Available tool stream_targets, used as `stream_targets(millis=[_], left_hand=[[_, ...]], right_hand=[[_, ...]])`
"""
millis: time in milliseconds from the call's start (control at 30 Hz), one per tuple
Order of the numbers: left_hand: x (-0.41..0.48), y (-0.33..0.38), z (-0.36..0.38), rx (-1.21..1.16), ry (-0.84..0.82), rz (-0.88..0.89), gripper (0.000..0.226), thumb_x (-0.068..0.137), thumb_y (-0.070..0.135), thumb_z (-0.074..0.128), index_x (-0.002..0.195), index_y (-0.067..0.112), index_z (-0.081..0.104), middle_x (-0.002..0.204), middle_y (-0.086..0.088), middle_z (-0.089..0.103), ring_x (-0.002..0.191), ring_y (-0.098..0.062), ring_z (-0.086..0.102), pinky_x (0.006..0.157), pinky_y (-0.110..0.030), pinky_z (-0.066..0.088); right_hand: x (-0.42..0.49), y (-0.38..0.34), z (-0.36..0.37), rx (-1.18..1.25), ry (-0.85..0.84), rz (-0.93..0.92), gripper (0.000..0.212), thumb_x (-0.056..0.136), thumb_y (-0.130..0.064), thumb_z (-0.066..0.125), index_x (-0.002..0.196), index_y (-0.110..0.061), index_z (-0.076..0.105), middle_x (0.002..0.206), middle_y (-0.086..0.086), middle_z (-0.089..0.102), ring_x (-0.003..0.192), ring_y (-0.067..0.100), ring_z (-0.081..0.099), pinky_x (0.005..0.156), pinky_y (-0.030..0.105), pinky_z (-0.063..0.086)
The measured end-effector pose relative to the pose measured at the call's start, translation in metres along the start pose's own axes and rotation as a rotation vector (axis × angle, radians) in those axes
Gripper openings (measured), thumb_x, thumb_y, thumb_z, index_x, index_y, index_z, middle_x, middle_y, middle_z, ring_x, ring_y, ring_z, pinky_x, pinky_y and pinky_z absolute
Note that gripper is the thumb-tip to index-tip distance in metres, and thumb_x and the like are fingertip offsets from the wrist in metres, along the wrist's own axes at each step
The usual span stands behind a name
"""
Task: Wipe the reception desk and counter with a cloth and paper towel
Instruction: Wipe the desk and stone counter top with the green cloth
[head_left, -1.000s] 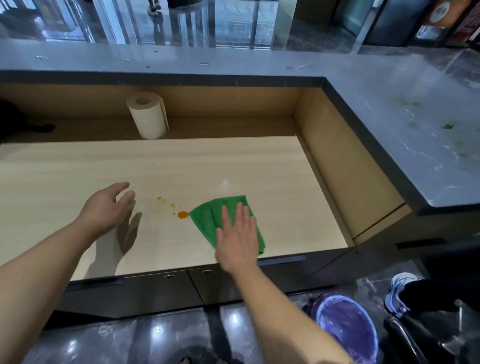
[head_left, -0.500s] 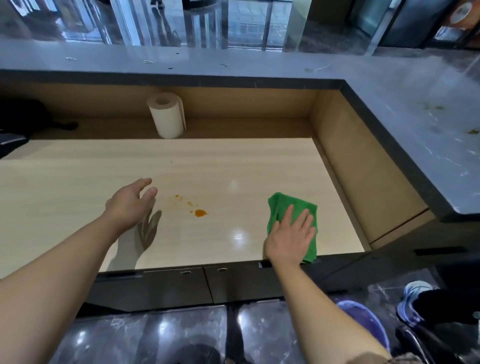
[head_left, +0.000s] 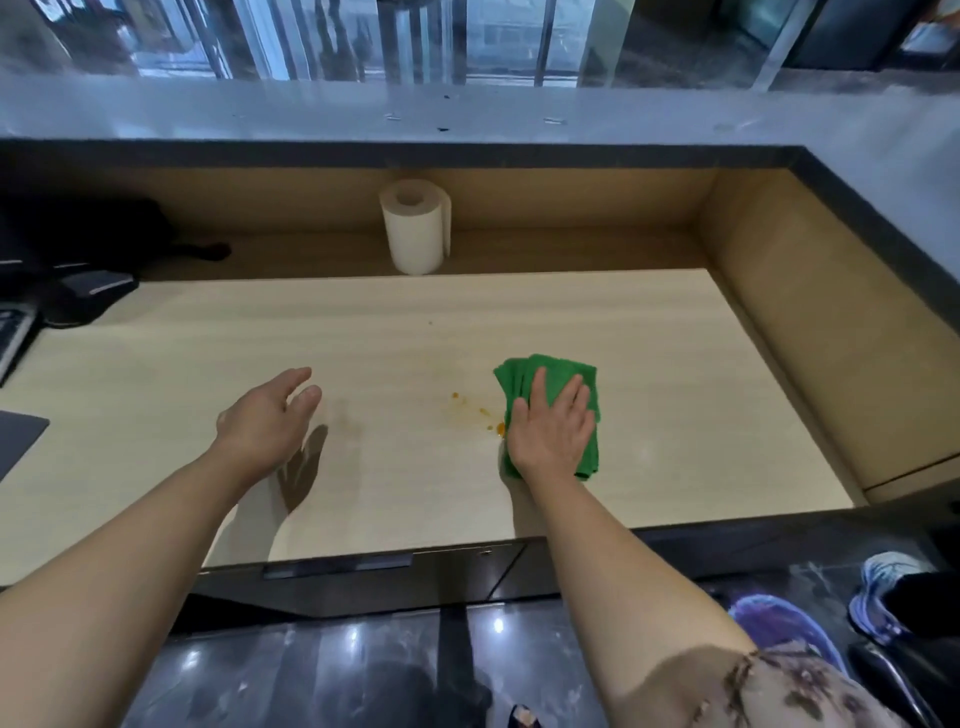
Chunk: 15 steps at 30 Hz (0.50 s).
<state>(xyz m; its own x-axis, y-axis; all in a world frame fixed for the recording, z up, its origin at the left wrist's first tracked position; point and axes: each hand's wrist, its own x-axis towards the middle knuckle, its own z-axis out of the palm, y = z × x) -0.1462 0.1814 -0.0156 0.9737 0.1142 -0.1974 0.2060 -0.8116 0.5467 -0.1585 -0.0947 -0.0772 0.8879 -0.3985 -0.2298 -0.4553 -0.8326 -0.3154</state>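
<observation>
Pale wood makes the top of the reception desk (head_left: 649, 338), flat and smooth, with wooden walls at the back and side. On it, the right hand (head_left: 553, 426) lies flat, fingers straight and spread, pushing down on the green cloth (head_left: 550, 366) so it can rub the wood. It curls round nothing. The cloth is soft and fuzzy, folded into a thick pad, and sits toward the front of the desk.

Just at its left edge is the biggest of the orange spots (head_left: 500, 427), wet-looking drips that trail off to the left. I think the cloth is there to wipe them next.

The left hand (head_left: 265, 415) floats above the desk, well apart from the cloth. Its fingers are loose and hold nothing, and its shadow falls under it.

Farther back, the paper towel roll (head_left: 415, 228) stands upright by the back wall, white and round. Above it runs the grey stone counter (head_left: 519, 109), hard and shiny, with small specks.
</observation>
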Motion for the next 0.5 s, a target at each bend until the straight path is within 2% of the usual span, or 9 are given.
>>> stream_targets(millis=[167,267,400,500], left_hand=[[0.009,-0.031,-0.025,0.06,-0.008,0.049,0.042,0.101,0.036,0.043,0.139,0.021,0.048,0.132,-0.007,0.06,0.127,-0.027,0.049,0.111,-0.04,0.03],[0.014,-0.047,-0.036,0.115,-0.01,0.056,0.042,0.101,0.035,0.042,0.14,0.02,0.047,0.139,-0.004,0.054,0.129,-0.027,0.048,0.111,-0.04,0.028],[0.017,-0.052,-0.039,0.131,-0.036,0.056,0.044,0.101,0.037,0.04,0.141,0.021,0.045,0.146,-0.002,0.047,0.132,-0.026,0.045,0.112,-0.041,0.027],[0.018,-0.049,-0.038,0.125,-0.058,0.07,0.044,0.101,0.037,0.038,0.141,0.021,0.045,0.145,-0.002,0.048,0.133,-0.026,0.044,0.112,-0.04,0.028]], right_hand=[[-0.063,-0.104,0.061,-0.077,-0.021,-0.234,0.058,0.104,-0.04,0.021,0.154,-0.03,-0.006,0.158,0.021,-0.019,0.147,0.033,-0.016,0.119,0.046,-0.01],[-0.094,-0.133,0.084,-0.131,-0.084,-0.439,0.059,0.103,-0.04,0.024,0.154,-0.031,-0.005,0.158,0.019,-0.02,0.146,0.033,-0.019,0.119,0.046,-0.011],[-0.093,-0.1,0.073,-0.184,-0.114,-0.622,0.059,0.102,-0.041,0.028,0.154,-0.034,0.002,0.16,0.013,-0.014,0.148,0.027,-0.014,0.118,0.04,-0.011],[-0.078,-0.044,0.051,-0.198,-0.044,-0.525,0.06,0.101,-0.043,0.029,0.154,-0.033,0.005,0.161,0.014,-0.008,0.149,0.028,-0.008,0.119,0.039,-0.007]])
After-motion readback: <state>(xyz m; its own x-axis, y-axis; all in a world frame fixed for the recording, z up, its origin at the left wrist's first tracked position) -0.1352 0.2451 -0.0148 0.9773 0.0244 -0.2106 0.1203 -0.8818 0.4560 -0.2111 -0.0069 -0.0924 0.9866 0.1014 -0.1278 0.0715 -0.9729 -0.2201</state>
